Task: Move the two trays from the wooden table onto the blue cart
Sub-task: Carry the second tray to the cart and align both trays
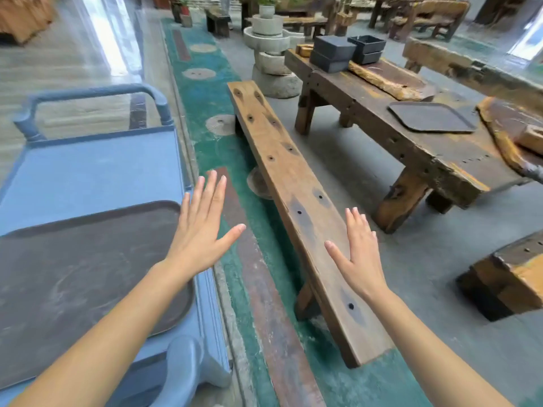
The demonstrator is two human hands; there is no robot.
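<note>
One dark brown tray lies flat on the blue cart at the lower left. A second dark tray rests on the wooden table at the right. My left hand hovers open by the cart's right edge, fingers spread, holding nothing. Over the near part of the long wooden bench my right hand is open too, and empty. Both hands are far from the tray on the table.
A long wooden bench runs between the cart and the table. Black boxes are stacked at the table's far end. Stacked stone mills stand behind the bench. A low wooden block sits at the right.
</note>
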